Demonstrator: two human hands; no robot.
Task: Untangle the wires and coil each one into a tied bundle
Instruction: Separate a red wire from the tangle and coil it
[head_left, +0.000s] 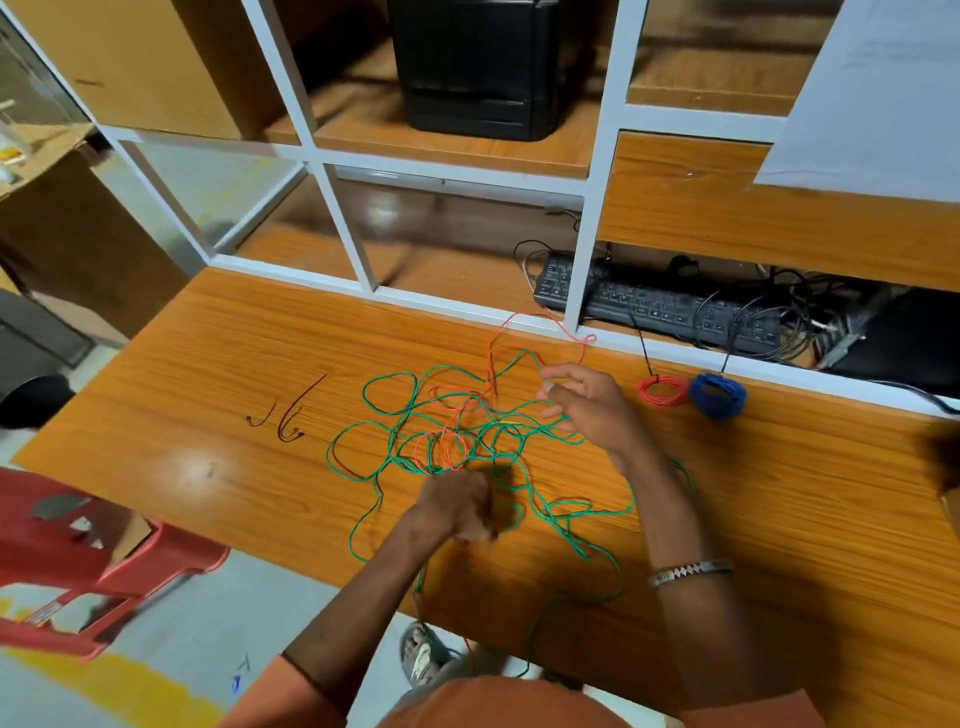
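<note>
- Setting: orange wood-grain surface (218, 364) against a white-framed glass partition (343, 234); a black keyboard (660, 306) lies behind the partition at far right.
- Task item: green wire (395, 410) and orange-red wire (493, 353) lie intertwined in a loose tangle at the middle of the surface. Green loops spread left and near, and some run off the near edge toward the floor. One orange-red loop reaches far, up to the partition frame.
- Done so far, judging from the layout: two coiled bundles sit at far right, well apart from the tangle, a red bundle (662, 391) and just beside it a blue bundle (718, 395). Each appears to carry a thin black tie.
- Left to do: separate green from orange-red, coil each, tie each.
- Left hand (460, 506): at the near side of the tangle, fingers curled into a fist, apparently around wire; motion blur hides which strand.
- Right hand (582, 400): at the right side of the tangle, fingers loosely spread and slightly bent, green strands running under them; a firm grip is not evident.
- Right wrist wears a metal bracelet (691, 570).
- Periphery: red plastic chair (78, 551) at near left.
</note>
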